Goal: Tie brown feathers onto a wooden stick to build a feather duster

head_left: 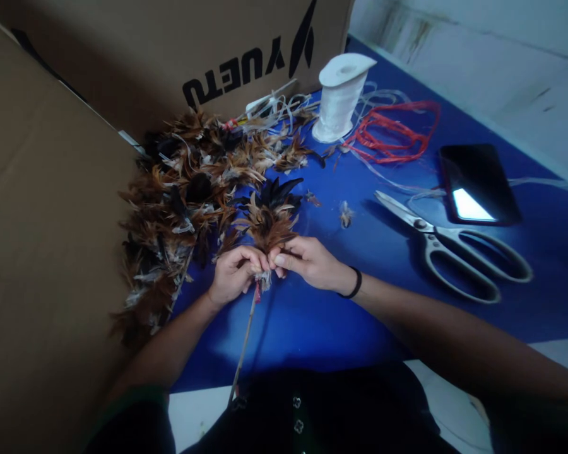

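Nearest us, our dark top w/ metal flower-shaped fasteners [297, 401] meets the near edge of the blue tabletop [312, 328]. A thin brown stick [245, 337] crosses that edge L of its middle, its long axis running away from us w/ a slight R lean, up to a bit of red wrap [258, 292] at our fingers. L hand [234, 271] is the nearer to the stick & pinches at its upper end; R hand [315, 261], w/ a black wristband [356, 283], pinches the feather base from the other side, fingertips nearly meeting. Can't tell exactly which strands each grips. Pale quill ends poke out below, toward us; the brown-and-black feather bundle [269, 221] fans out just beyond both hands, roughly in line w/ the stick.

Toward the R end lie big metal scissors [430, 230], tips pointing to the far L. Farther: a small loose feather tuft [345, 215] mid-surface, a big brown-black feather heap [189, 208] along the L side, & a dark phone [478, 180] near the far edge. By the far corner: red plastic cord [390, 150] in loops, then a white spool [339, 104].

Writing: brown cardboard box [123, 57] behind the heap reads "YUETU" in black, upside down to us, w/ a leaf-like logo. No other readable label, AFAICT.
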`<state>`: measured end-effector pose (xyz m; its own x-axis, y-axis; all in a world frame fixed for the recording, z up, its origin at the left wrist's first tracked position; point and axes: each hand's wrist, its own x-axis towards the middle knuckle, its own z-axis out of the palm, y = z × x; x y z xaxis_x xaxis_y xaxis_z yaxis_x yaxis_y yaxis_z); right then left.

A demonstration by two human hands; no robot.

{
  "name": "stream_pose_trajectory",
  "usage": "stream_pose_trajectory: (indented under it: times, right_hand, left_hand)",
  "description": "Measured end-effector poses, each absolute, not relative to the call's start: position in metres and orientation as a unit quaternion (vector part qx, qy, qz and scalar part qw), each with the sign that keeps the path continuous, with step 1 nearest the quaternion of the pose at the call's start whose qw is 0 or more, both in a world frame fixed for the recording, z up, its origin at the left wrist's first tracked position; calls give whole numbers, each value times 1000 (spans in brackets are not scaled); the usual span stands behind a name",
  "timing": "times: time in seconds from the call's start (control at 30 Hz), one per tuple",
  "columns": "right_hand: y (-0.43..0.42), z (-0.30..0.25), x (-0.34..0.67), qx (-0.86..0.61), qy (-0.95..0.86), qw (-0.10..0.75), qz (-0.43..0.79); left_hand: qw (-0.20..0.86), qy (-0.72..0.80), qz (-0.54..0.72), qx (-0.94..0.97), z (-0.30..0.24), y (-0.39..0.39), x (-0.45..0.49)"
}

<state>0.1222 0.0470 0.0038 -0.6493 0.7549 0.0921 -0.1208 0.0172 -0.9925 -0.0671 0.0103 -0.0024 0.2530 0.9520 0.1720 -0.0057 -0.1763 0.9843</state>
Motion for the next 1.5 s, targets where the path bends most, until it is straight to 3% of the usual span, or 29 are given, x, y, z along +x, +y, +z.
stream_pose_trajectory:
  times: [0.33, 0.73, 0.93, 1.07, 1.23, 1.5]
  right_hand:
    - [47, 1, 120, -285, -632, 300, 655]
    - [42, -16, 114, -316, -596, 320, 665]
    - [38, -9, 118, -325, -698, 317, 554]
    - [38, -5, 121, -334, -758, 314, 464]
    - [35, -2, 121, -348, -772, 307, 435]
    - [25, -3, 114, -368, -765, 335, 409]
  left_hand:
    - [447, 399, 452, 661, -13, 15, -69]
    - [359, 505, 372, 692, -26, 17, -73]
    - [368, 510, 392, 672, -26, 16, -72]
    - [276, 491, 361, 743, -17, 16, -72]
    - [152, 437, 331, 823, -8, 15, -70]
    - [69, 398, 307, 862, -15, 8, -72]
